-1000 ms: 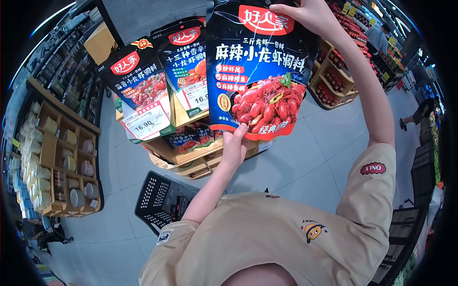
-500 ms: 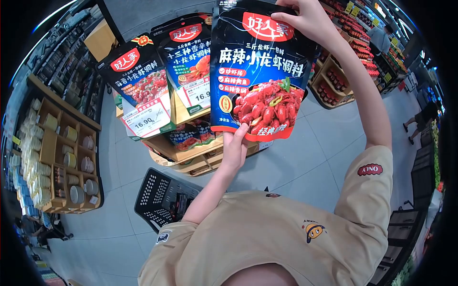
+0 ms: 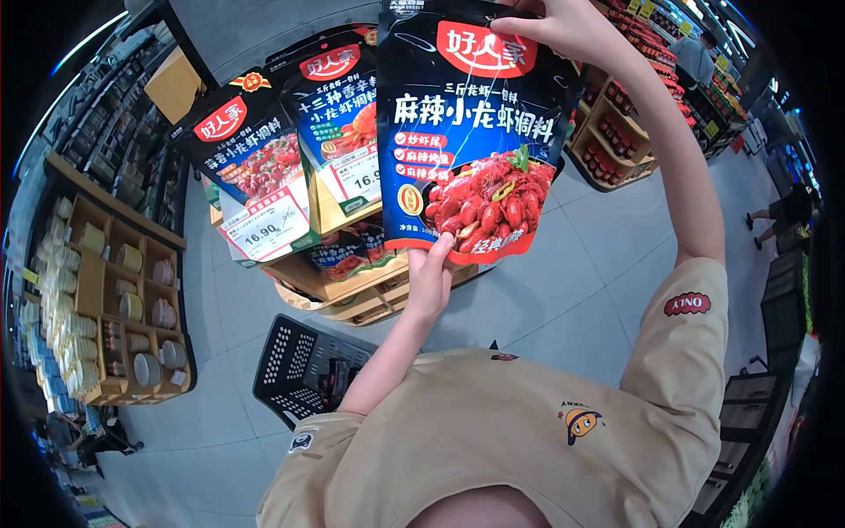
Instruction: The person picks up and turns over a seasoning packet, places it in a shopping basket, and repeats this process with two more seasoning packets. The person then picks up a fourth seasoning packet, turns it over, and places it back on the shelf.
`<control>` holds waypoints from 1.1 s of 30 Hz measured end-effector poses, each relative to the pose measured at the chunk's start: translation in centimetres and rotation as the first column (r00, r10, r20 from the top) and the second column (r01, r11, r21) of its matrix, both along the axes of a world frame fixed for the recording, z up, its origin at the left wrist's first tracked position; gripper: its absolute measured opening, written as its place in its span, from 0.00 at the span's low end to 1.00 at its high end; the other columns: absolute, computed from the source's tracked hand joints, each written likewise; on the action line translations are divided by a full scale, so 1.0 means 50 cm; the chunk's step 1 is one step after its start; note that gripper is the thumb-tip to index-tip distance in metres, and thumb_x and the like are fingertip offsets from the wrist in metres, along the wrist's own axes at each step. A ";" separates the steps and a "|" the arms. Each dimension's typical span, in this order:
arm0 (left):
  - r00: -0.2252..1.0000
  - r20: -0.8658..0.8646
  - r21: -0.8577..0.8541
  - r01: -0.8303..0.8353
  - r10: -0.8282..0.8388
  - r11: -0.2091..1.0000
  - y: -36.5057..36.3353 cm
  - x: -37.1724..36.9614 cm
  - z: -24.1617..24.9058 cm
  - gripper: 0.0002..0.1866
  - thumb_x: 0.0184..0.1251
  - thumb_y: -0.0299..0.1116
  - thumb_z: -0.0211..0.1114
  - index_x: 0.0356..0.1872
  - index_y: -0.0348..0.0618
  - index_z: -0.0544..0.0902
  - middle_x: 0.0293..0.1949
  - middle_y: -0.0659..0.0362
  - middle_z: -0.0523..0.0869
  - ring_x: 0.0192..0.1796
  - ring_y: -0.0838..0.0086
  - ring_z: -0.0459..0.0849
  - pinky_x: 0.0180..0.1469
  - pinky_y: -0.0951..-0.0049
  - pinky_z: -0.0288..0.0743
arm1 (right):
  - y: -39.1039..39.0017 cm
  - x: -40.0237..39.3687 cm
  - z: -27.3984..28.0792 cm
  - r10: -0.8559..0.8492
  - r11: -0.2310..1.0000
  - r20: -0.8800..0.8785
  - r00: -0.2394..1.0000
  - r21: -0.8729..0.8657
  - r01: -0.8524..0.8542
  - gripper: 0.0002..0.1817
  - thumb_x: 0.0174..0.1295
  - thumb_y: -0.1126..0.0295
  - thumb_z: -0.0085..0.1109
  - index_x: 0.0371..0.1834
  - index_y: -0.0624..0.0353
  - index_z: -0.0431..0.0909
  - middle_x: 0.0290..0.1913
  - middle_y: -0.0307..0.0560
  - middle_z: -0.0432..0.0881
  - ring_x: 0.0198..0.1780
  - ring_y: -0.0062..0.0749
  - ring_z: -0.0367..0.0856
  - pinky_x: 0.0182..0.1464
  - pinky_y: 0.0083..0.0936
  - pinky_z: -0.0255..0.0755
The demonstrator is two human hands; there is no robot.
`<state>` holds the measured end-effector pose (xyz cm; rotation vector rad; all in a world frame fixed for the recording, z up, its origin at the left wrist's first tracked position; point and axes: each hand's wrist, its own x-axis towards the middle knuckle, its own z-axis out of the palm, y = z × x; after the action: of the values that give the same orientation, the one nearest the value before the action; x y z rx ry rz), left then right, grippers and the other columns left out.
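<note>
A large black and blue crayfish seasoning pouch (image 3: 471, 145) is upright before me, its printed front with a picture of red crayfish facing me. My left hand (image 3: 430, 280) pinches its bottom edge, thumb on the front and the other fingers behind. At the top right corner my right hand (image 3: 556, 33) grips the same pouch, with its thumb across the front and its fingers partly out of view. Left of it stand two similar pouches, one with a garlic crayfish picture (image 3: 251, 150) and another (image 3: 333, 92) partly covered by the held one.
A price card (image 3: 268, 231) reading 16.90 fronts the wooden display stand (image 3: 352, 304). Below my left arm is a dark perforated shopping basket (image 3: 290, 361) with dark packets inside. Shelves of bowls (image 3: 132, 308) stand left, jar shelves (image 3: 616, 132) right. A person (image 3: 695, 62) is at the far right.
The held pouch has shifted slightly left in view, covering a bit more of the neighbouring pouch. Both hands keep hold of it.
</note>
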<state>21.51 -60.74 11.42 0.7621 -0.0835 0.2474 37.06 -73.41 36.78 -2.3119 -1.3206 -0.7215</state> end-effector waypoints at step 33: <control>0.817 0.316 0.087 0.482 -0.483 0.872 -0.004 0.012 -0.028 0.39 0.60 0.34 0.57 0.66 0.58 0.41 0.65 0.57 0.49 0.64 0.56 0.58 0.64 0.55 0.52 | -0.042 -0.018 0.033 0.463 0.886 -0.519 0.719 0.296 -0.357 0.07 0.43 0.84 0.50 0.26 0.65 0.75 0.28 0.39 0.78 0.29 0.18 0.75 0.34 0.13 0.70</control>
<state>22.09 -60.96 10.03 0.6712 -0.5912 -0.1170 36.17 -75.50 38.45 -1.7725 -1.3282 0.0311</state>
